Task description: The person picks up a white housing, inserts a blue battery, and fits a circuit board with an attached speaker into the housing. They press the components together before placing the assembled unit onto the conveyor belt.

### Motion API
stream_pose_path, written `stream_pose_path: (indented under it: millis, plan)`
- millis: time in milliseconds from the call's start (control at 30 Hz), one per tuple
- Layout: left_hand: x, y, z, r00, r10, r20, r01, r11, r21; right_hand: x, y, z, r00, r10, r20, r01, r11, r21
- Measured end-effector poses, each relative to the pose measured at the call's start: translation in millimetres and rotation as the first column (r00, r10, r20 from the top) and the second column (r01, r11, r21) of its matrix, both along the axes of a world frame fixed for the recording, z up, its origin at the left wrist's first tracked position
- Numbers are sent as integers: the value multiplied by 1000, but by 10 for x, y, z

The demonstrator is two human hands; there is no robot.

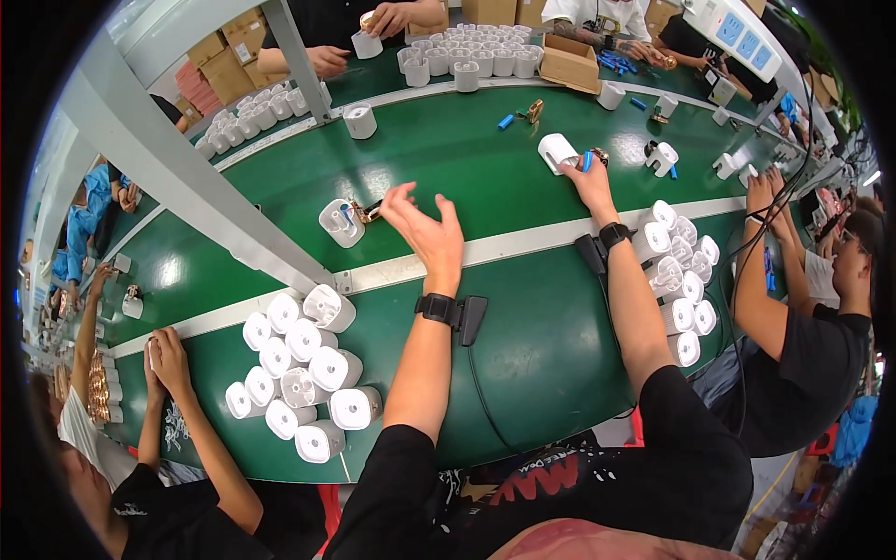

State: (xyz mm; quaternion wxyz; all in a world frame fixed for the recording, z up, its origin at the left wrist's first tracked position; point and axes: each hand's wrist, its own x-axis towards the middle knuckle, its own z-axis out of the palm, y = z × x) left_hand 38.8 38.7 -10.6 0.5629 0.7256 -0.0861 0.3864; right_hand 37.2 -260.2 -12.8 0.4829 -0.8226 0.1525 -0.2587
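Observation:
My left hand [427,233] hovers above the green belt with its fingers spread and nothing in them. Just left of its fingertips a white plastic housing [338,226] lies on its side, with a copper-coloured part [367,213] at its opening. My right hand [590,185] grips another white housing [557,149] that rests tilted on the belt. A blue cylinder [586,161] and a dark and copper-coloured part [600,156] show by the fingers; how they sit in the hand is partly hidden. Both my wrists wear black straps with small boxes and cables.
White housings stand in groups on the near table, left [334,369] and right [686,289]. A white metal post [187,159] slants across the left. Further belt items include a blue cylinder [506,121] and a lone housing [359,121]. Co-workers sit on both sides and opposite.

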Motion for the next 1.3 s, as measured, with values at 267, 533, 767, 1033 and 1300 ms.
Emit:
stream_pose_path:
  millis: [267,533,767,1033,1300]
  plan:
    - [-23,-138,-29,953,-276,-122,280,960,20,-56,145,-41,994,-74,78,91,968,-234]
    - [-76,-161,54,743,-614,-267,668,703,242,-286,777,108,890,432,-143,-429,902,54]
    - [-70,-153,-7,598,-641,-480,777,611,151,-288,978,105,957,214,195,-282,541,792]
    - [-58,-180,-4,637,-570,-519,709,697,105,-349,1034,146,892,325,314,-421,350,836]
    - [-111,-174,29,724,-573,-385,680,687,257,-433,1178,213,954,210,215,-292,815,501]
